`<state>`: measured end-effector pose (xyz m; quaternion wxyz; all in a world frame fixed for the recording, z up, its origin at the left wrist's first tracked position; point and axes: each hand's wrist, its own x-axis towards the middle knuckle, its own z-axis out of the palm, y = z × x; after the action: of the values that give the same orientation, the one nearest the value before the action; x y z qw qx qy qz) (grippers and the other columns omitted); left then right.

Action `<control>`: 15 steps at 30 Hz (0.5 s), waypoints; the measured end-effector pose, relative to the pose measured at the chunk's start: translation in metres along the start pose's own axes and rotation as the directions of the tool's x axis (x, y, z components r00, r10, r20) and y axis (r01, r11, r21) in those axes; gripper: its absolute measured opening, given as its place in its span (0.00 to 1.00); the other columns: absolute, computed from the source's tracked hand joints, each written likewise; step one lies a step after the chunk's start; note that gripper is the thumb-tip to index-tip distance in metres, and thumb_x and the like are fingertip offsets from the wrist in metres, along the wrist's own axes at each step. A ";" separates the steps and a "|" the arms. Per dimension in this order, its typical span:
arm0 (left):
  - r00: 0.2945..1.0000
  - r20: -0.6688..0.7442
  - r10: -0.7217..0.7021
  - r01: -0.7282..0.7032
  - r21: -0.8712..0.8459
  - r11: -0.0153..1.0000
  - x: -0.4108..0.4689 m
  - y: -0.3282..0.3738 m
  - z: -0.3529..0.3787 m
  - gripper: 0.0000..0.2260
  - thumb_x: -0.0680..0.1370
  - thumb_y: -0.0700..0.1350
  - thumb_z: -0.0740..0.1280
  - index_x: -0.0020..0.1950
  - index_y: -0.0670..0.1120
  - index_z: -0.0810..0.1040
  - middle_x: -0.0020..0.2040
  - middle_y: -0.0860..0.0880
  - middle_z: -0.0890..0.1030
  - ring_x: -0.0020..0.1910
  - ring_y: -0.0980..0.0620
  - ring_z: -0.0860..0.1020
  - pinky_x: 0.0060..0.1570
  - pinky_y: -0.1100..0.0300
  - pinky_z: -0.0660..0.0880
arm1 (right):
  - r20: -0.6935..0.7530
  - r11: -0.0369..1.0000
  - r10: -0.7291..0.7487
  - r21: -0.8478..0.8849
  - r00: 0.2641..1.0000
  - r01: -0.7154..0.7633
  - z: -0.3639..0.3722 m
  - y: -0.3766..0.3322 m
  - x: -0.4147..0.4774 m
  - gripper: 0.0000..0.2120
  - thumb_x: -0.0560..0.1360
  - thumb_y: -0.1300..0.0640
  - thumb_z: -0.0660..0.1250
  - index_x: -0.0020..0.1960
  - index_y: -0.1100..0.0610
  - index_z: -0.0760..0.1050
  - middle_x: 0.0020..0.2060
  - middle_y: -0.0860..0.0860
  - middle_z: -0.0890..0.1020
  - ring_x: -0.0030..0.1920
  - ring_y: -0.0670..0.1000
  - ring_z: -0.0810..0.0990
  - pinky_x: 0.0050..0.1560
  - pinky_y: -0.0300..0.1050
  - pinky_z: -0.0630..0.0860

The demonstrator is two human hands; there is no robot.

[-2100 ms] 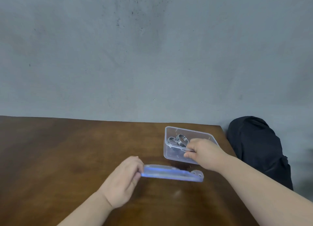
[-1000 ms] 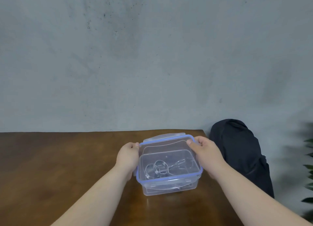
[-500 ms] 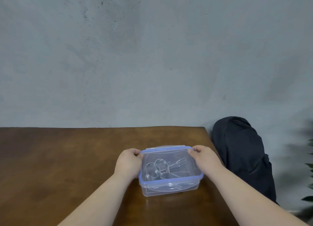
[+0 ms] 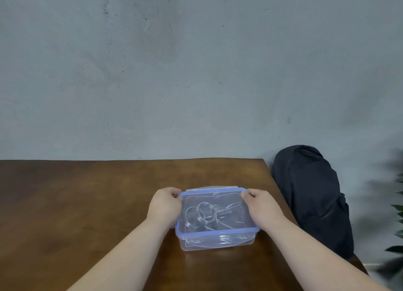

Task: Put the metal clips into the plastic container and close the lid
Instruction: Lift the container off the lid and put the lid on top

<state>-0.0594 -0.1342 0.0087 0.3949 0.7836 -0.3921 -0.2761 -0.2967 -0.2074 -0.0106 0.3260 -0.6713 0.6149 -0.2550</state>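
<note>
Wooden table (image 4: 87, 203) bare across whole left half and behind container, open for passage up to grey wall (image 4: 196, 72) at back edge. Plastic container (image 4: 216, 241) sits near right side, lid (image 4: 218, 230) on, flanked by left hand (image 4: 165, 207) and right hand (image 4: 261, 207) touching its sides. Narrow strip of table right of it; dark bag (image 4: 309, 199) blocks beyond right edge. Front strip crossed by both forearms.

A plain room, likely a home or office corner – a brown wooden counter (image 4: 87, 203) against a bare grey wall (image 4: 196, 72), a black bag (image 4: 309, 199) just beside its right edge.
</note>
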 end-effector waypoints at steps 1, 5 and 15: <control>1.000 0.022 -0.006 0.007 -0.028 1.000 0.001 0.000 0.003 0.12 0.79 0.40 0.65 0.60 0.45 0.83 0.48 0.48 0.86 0.44 0.49 0.84 0.40 0.56 0.81 | 0.014 1.000 -0.005 -0.019 1.000 0.005 0.001 0.000 0.001 0.17 0.85 0.50 0.57 0.46 0.51 0.82 0.40 0.49 0.85 0.40 0.48 0.81 0.41 0.46 0.75; 0.993 0.104 -0.062 0.082 -0.195 0.977 0.001 -0.001 0.015 0.22 0.79 0.34 0.59 0.71 0.46 0.76 0.59 0.46 0.83 0.52 0.46 0.83 0.44 0.57 0.80 | 0.135 0.986 0.046 0.150 0.990 -0.066 0.002 0.008 0.006 0.20 0.86 0.48 0.54 0.76 0.49 0.70 0.71 0.48 0.75 0.70 0.54 0.74 0.72 0.54 0.70; 0.976 0.213 -0.044 0.134 -0.432 0.892 0.000 -0.007 0.014 0.18 0.80 0.36 0.64 0.67 0.52 0.76 0.55 0.48 0.85 0.46 0.46 0.87 0.40 0.56 0.82 | 0.345 0.547 0.011 0.784 0.939 -0.294 0.010 0.017 0.001 0.22 0.83 0.62 0.60 0.72 0.44 0.74 0.63 0.49 0.82 0.58 0.56 0.85 0.62 0.61 0.80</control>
<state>-0.0676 -0.1374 -0.0045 0.5091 0.6589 -0.3195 -0.4523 -0.2999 -0.2074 -0.0298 0.7119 -0.4136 0.4232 -0.3781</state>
